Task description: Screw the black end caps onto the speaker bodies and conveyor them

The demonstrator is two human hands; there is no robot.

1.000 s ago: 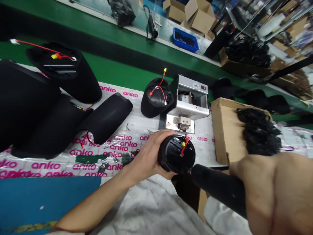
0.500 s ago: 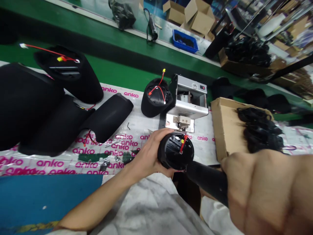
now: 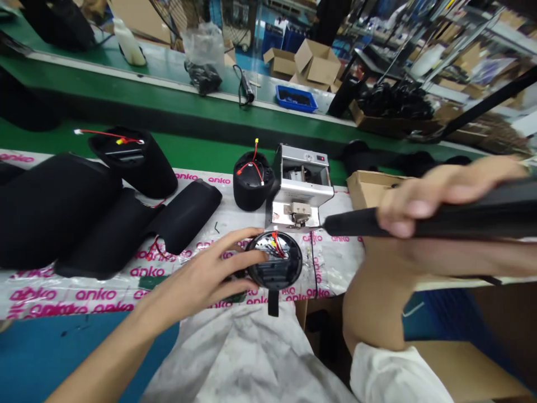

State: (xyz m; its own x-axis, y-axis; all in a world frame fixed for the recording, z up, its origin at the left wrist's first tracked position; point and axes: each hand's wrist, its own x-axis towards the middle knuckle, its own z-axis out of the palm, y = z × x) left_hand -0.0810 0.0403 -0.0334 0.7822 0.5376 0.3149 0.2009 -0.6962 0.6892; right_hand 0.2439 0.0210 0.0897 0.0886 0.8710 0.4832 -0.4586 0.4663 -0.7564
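A round black plastic housing (image 3: 274,274) with red and yellow wires across its open face sits at the edge of the counter covered in pink-lettered film (image 3: 339,263). The half-open left hand (image 3: 197,285) lies against its rim, fingers spread. The right hand (image 3: 423,196) curls shut around a long black tube (image 3: 356,224), held above the counter, its tip near a silver metal machine (image 3: 300,190)

Pink-lettered white sheet (image 3: 335,263), red wires (image 3: 277,246), black housing (image 3: 274,274)
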